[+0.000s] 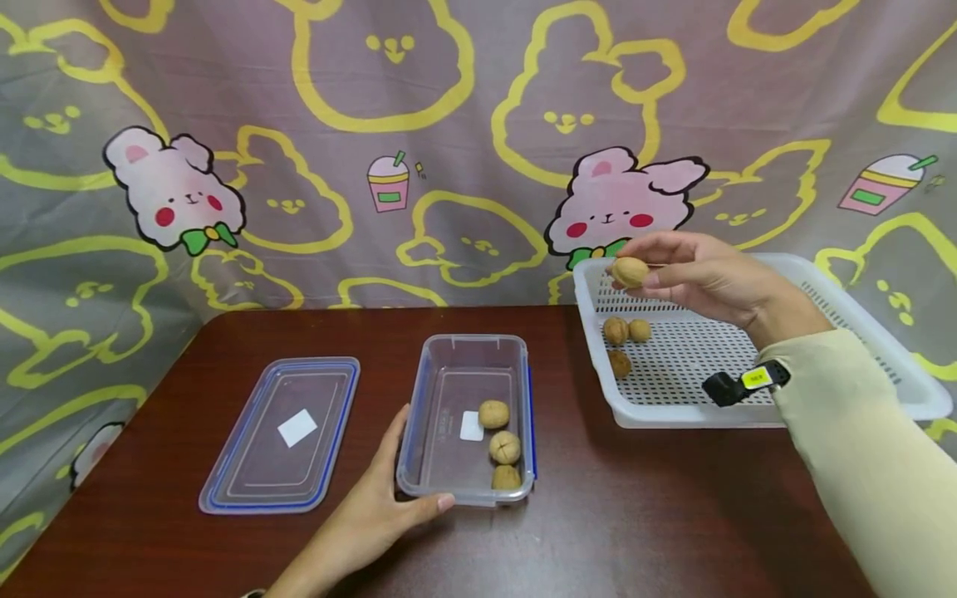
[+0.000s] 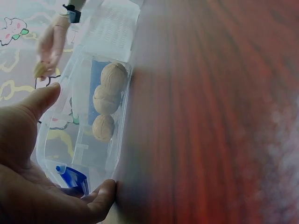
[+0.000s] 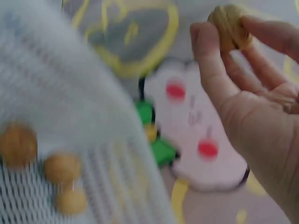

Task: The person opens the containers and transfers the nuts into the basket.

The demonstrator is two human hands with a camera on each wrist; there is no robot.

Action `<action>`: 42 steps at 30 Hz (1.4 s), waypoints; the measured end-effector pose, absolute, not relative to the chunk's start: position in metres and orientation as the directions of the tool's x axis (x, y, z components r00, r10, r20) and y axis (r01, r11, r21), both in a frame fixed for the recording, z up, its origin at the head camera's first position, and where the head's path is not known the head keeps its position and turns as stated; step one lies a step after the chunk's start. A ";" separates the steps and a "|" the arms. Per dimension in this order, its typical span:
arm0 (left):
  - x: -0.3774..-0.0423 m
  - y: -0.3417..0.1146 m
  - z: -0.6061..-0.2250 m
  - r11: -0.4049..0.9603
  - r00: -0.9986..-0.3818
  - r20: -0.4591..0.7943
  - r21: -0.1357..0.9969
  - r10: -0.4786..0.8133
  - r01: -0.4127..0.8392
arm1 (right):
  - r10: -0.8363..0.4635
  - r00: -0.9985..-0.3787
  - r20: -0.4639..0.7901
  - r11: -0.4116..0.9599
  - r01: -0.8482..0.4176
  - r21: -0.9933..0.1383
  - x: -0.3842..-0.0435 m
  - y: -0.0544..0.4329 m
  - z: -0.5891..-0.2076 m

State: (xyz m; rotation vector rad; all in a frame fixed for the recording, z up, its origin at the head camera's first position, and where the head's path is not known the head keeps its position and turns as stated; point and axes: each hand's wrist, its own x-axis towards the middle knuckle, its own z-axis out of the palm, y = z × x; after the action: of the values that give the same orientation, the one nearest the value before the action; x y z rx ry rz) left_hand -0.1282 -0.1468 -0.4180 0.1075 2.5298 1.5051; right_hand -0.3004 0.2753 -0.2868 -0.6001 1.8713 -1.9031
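My right hand pinches a walnut between thumb and fingertips, above the left end of the white plastic basket. Three more walnuts lie inside that basket at its left side; one is this walnut. My left hand grips the near left corner of a clear plastic food container, its thumb along the front wall. Three walnuts sit in a row along the container's right side, with this walnut in the middle. In the left wrist view, fingers and thumb span the container's end.
The container's clear lid, with a blue seal and a white label, lies flat on the dark wooden table to the left. A patterned curtain hangs behind the table. A blue clip hangs along the container's right side.
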 end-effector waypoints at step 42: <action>-0.131 -0.147 -0.421 0.484 -0.980 -0.120 0.875 0.159 -0.029 | -0.551 -0.531 -0.644 0.523 0.382 -0.762 -0.360 0.325 -0.365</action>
State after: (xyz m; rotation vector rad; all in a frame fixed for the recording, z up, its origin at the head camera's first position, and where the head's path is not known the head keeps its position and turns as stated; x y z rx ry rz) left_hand -0.1306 -0.1466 -0.4213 0.1129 2.5423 1.5043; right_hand -0.3603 0.3248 -0.3650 -0.1418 1.7759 -1.1826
